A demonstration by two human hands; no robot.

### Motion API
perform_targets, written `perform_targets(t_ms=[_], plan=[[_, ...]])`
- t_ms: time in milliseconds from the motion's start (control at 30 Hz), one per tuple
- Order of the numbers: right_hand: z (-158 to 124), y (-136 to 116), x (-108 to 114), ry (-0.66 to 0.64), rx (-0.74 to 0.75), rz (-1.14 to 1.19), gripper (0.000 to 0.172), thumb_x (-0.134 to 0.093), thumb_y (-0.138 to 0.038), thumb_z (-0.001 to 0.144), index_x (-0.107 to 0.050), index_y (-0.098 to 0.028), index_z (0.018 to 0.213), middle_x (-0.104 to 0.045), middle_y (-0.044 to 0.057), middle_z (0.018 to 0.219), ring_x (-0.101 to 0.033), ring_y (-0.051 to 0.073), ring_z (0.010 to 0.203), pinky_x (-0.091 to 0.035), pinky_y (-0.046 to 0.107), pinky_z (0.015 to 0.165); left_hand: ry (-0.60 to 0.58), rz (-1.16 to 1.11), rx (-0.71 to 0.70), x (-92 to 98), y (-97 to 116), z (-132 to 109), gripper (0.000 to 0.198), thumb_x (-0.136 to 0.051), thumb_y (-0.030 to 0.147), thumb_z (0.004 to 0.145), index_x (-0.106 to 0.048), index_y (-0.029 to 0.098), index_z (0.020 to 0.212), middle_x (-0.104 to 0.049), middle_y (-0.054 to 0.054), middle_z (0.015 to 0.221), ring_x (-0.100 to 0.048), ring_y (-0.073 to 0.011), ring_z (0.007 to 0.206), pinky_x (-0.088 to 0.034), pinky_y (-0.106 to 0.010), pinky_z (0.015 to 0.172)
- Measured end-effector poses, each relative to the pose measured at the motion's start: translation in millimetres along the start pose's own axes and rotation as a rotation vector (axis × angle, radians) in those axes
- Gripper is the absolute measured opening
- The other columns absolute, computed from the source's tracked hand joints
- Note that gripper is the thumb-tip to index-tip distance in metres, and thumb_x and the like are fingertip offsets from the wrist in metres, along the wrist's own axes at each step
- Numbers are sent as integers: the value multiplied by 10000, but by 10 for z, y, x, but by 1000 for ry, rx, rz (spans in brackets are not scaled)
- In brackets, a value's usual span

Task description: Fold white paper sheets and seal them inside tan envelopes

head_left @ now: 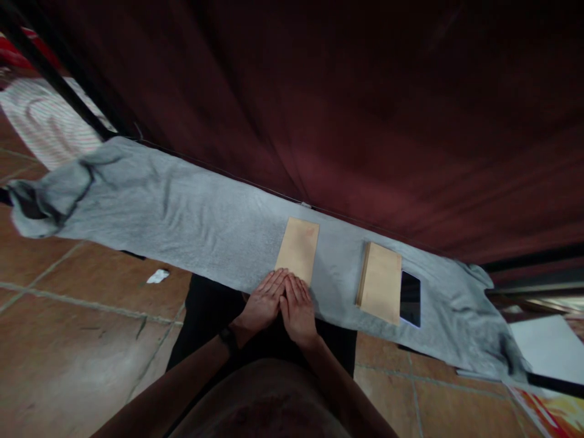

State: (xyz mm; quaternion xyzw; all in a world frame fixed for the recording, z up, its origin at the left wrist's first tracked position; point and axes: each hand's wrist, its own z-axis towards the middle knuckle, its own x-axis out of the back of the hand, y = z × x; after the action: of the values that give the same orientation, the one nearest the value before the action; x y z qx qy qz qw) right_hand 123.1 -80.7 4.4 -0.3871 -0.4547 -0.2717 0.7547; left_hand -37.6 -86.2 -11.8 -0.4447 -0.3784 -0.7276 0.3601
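A tan, flat rectangle that looks like a kraft-paper envelope [298, 244] lies lengthwise on the grey cloth. Both of my hands rest on its near end and cover that edge. My left hand [265, 300] lies flat with its fingers stretched out and a dark band around the wrist. Beside it, fingertips touching or nearly so, my right hand [298, 310] is also flat with straight fingers. Neither hand grips anything. To the right sits a neat stack of similar tan pieces [379, 283].
A dark-screened phone [410, 298] lies against the stack's right side. Grey cloth [205, 213] covers the narrow surface, bunched at both ends. Behind it hangs a dark red curtain [319, 152]. A white scrap [157, 276] lies on the tiled floor [86, 340].
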Motion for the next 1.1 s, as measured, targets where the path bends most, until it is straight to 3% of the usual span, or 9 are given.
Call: perform_targets(t_ms=[133, 433, 533, 767, 967, 1100], plan=[[-64, -28, -63, -13, -8, -51, 517, -406, -302, 1037, -412, -108, 1516, -446, 127, 1555, -373, 245, 1467, -313, 439, 1219, -18, 14, 5, -7, 26, -37, 613, -387, 139, 924, -363, 72, 1533, -403, -166, 1571, -343, -262, 1481, -320, -457, 1223], [-235, 343, 99, 31, -10, -67, 480, -420, -269, 1028, -467, -161, 1494, -523, 115, 1494, -480, 249, 1400, -380, 461, 1179, 45, -33, 14, 100, -51, -15, 499, -405, 263, 1018, -438, 139, 1500, -488, -147, 1519, -434, -270, 1431, -335, -492, 1214], [-263, 394, 127, 40, 3, -60, 476, -416, -259, 1028, -469, -170, 1493, -532, 106, 1488, -497, 242, 1386, -378, 462, 1179, 27, -27, 30, 100, 7, 106, 477, -395, 299, 1027, -475, 138, 1469, -518, -146, 1498, -451, -268, 1420, -337, -499, 1209], [-257, 403, 99, 64, -7, -64, 479, -400, -195, 999, -510, -167, 1464, -566, 95, 1460, -501, 239, 1379, -348, 467, 1196, -60, -38, -3, -92, 239, 438, 516, -331, 314, 1044, -380, 124, 1522, -396, -114, 1591, -317, -214, 1496, -250, -426, 1246], [-274, 408, 40, 87, -22, -66, 424, -433, -227, 992, -610, -148, 1369, -650, 126, 1359, -568, 257, 1312, -346, 477, 1198, -27, -48, -2, -140, 194, 680, 534, -321, 316, 1043, -315, 187, 1561, -372, -90, 1606, -293, -219, 1507, -232, -465, 1246], [-254, 401, 23, 109, -37, -58, 400, -432, -236, 999, -638, -163, 1334, -683, 119, 1309, -595, 257, 1281, -351, 489, 1192, -17, -38, -24, -190, 104, 902, 529, -369, 332, 1033, -350, 210, 1548, -354, -85, 1616, -269, -243, 1516, -212, -501, 1245]])
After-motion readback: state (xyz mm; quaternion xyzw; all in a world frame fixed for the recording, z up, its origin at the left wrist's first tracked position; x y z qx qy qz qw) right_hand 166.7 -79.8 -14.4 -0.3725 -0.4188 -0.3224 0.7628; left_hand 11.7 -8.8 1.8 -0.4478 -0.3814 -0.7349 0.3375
